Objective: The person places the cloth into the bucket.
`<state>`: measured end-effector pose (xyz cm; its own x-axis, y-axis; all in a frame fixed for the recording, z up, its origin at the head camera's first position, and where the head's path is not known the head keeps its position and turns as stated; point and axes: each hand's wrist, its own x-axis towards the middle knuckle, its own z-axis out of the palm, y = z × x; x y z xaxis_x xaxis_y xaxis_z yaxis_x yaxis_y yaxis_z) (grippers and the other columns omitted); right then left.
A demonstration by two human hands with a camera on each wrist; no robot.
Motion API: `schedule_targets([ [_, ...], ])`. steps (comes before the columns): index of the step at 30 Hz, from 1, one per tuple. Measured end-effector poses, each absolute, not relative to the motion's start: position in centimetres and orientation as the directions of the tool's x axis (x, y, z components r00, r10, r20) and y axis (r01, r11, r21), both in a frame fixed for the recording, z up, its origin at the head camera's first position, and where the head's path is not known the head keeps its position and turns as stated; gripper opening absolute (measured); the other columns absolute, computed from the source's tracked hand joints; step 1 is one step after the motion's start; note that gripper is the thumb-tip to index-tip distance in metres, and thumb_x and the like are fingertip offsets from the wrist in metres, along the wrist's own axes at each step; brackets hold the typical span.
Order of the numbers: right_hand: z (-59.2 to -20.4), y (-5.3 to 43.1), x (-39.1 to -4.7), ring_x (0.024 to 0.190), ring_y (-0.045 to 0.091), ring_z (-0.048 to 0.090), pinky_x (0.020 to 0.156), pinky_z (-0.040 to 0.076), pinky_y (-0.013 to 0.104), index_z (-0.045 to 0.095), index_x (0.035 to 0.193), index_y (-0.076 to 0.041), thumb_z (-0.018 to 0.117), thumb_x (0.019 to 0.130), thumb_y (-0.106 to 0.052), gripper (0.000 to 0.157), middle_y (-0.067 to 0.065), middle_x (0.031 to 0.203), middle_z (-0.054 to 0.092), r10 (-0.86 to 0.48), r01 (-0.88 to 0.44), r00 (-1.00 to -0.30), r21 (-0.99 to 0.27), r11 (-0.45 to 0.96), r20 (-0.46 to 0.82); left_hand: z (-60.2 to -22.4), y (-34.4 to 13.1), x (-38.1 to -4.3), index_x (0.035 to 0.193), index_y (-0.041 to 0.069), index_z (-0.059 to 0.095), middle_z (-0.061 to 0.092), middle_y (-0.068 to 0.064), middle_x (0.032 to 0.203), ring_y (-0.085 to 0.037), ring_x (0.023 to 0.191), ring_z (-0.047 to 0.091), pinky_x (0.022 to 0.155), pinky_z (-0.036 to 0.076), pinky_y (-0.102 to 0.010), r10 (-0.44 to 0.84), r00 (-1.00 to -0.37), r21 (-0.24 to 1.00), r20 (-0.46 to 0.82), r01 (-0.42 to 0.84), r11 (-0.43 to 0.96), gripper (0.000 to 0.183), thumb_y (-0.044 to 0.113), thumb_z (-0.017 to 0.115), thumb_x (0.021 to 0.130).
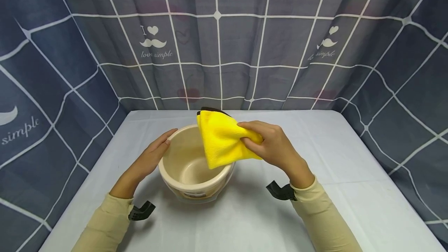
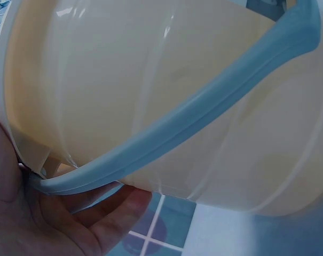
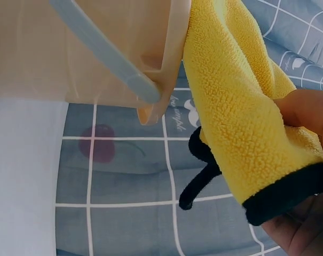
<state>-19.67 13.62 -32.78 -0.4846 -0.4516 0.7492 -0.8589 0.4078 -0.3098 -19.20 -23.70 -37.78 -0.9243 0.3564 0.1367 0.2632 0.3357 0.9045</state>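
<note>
A cream plastic bucket stands upright on the table, its mouth facing up. My left hand grips its rim from the left, the thumb at the edge and the fingers round the outer side. In the left wrist view the bucket's blue-grey handle hangs down along the wall, one end close to the hand. A folded yellow cloth with black edging is pinched between the thumb and fingers of my right hand. It hangs over the right part of the bucket's mouth, hiding some of the rim there.
A white-covered table lies under the bucket. Dark grey-blue checked curtains enclose it at the back and on both sides. A black strap piece sticks out at the left wrist, another black strap piece at the right.
</note>
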Motion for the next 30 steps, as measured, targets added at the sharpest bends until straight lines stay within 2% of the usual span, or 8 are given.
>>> schedule_targets([
  [30,-32.4,11.7,-19.6,0.096,0.022,0.071,0.082,0.057,0.038,0.074,0.118,-0.003,0.078,0.082,0.0,0.036,0.007,0.109,0.075,-0.522,-0.875,-0.456,-0.254,0.413,0.721,-37.7,-23.7,-19.1,0.158,0.0,0.029,0.034,-0.024,0.159,-0.039,0.142,0.033,0.099,0.031,-0.008,0.359,-0.925,0.901,0.127,0.259,0.349,0.051,0.024,0.032,0.113],
])
